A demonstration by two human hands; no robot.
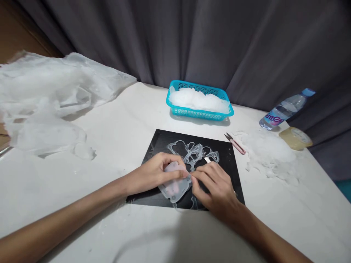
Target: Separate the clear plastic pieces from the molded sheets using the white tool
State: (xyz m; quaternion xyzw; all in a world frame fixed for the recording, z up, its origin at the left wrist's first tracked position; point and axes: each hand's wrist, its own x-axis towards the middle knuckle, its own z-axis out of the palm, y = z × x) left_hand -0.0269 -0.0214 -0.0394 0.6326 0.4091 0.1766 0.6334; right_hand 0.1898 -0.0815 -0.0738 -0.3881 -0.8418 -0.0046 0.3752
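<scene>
Over the black mat point(222, 146), my left hand point(161, 171) grips a flat, translucent, rubbery-looking piece point(171, 190) with rounded lobes on its edge. Thumb and fingers close over its top. My right hand point(215, 182) pinches at the right edge of that piece, fingertips touching close to my left thumb. Exactly what lies in the pinch is too small to make out. Curly translucent offcut strips point(194, 153) lie tangled on the mat just beyond both hands. A pale, flat tip point(207, 159) pokes out behind my right knuckles; whether I hold it is unclear.
Pink-handled thread snips point(236, 143) rest at the mat's right edge. Beyond stands a blue basket point(201, 115) of white, frosted-looking pieces. A pile of clear scraps point(271, 149), a water bottle point(285, 109) and a tape roll point(294, 138) are at right. Large plastic bags point(49, 95) cover the left.
</scene>
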